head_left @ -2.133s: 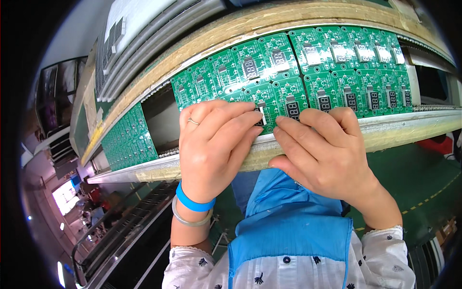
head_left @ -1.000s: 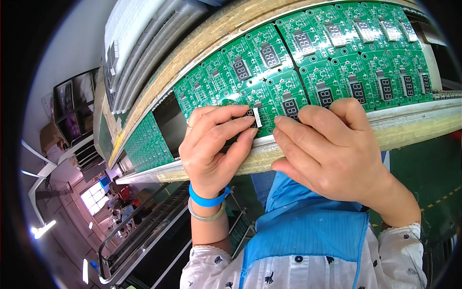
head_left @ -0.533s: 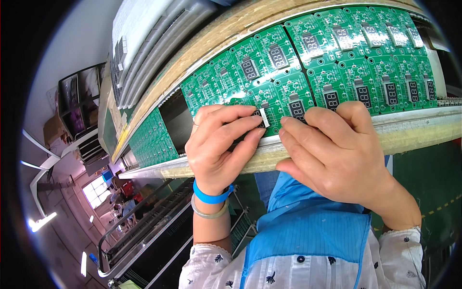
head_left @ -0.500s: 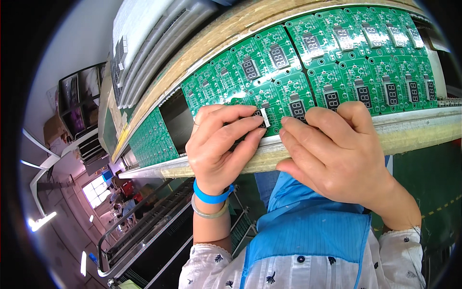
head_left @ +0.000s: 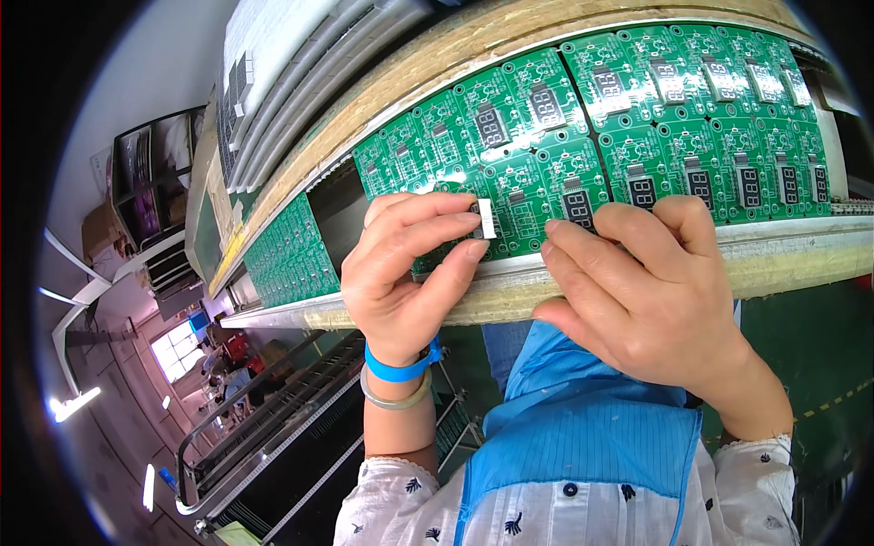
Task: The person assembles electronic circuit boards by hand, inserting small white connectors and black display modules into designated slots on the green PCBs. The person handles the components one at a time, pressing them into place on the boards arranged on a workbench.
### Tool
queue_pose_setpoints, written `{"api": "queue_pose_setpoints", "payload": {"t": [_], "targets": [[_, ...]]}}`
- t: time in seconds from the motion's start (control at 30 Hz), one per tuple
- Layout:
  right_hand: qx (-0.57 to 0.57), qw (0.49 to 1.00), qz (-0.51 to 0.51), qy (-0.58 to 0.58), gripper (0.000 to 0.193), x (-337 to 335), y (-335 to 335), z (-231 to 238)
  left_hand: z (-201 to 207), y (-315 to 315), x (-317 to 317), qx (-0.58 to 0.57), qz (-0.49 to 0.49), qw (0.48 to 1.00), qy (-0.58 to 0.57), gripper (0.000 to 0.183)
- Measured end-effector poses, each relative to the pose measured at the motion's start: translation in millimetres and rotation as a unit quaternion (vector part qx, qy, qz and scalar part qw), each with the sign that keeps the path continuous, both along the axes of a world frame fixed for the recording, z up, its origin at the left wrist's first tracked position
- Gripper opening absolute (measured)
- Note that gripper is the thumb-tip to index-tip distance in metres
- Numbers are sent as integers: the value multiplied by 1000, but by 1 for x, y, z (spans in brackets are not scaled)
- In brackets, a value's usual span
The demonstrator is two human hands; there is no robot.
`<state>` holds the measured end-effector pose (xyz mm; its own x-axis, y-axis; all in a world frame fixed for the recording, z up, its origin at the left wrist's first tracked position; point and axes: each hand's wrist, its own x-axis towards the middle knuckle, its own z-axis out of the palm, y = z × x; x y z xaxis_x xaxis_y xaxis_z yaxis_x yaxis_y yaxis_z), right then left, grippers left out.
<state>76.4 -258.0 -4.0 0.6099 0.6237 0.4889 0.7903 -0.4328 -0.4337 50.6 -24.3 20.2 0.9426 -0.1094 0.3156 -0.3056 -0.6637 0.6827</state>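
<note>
display module (head_left: pixel 487 219), partly hidden, is pinched by the left grip (head_left: pixel 398 278); can't tell if right grip (head_left: pixel 642 287) holds anything.

Circuit boards (head_left: pixel 628 136) are gleaming smooth and glossy green, catching white glare. Display modules (head_left: pixel 642 192) are showing shiny dark faces; white-sided module (head_left: pixel 486 218) is showing smooth plastic flank. Metal rail (head_left: pixel 774 233) is looking dull, scuffed; wood strip (head_left: pixel 437 65) is showing rough, worn grain. Blue cloth apron (head_left: pixel 583 446) is wrinkling, faintly ribbed; white sleeves (head_left: pixel 396 500) are showing printed cloth, scalloped trim. Blue wristband (head_left: pixel 396 372) is looking smooth, plastic-like; pale bangle (head_left: pixel 394 401) is shining, polished. White stack (head_left: pixel 278 59) is looking matt, foam-like.
</note>
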Motion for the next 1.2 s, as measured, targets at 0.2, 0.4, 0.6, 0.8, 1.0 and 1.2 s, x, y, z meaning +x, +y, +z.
{"api": "queue_pose_setpoints", "payload": {"t": [0.2, 0.4, 0.6, 0.8, 1.0, 1.2], "targets": [[-4, 1000, 5, 6, 39, 0, 0, 1, 3, -8, -1, 36, -21, 999, 13, 25], [-2, 1000, 3, 3, 39, 0, -1, 0, 4, -15, 4, 92, -56, 994, -15, 25], [46, 999, 1, 20, 31, 3, 2, 5, 6, -13, 3, 82, -45, 996, -12, 25], [-7, 1000, 5, -13, 28, 20, 17, 26, 3, 3, -13, 93, -9, 993, -66, 17], [-105, 994, 33, -11, 25, 31, 33, 38, 0, 10, -26, 133, -32, 987, -82, 18], [-122, 992, 23, 20, 27, 32, 29, 38, -10, 7, -30, 102, -16, 989, -104, 22]]}}
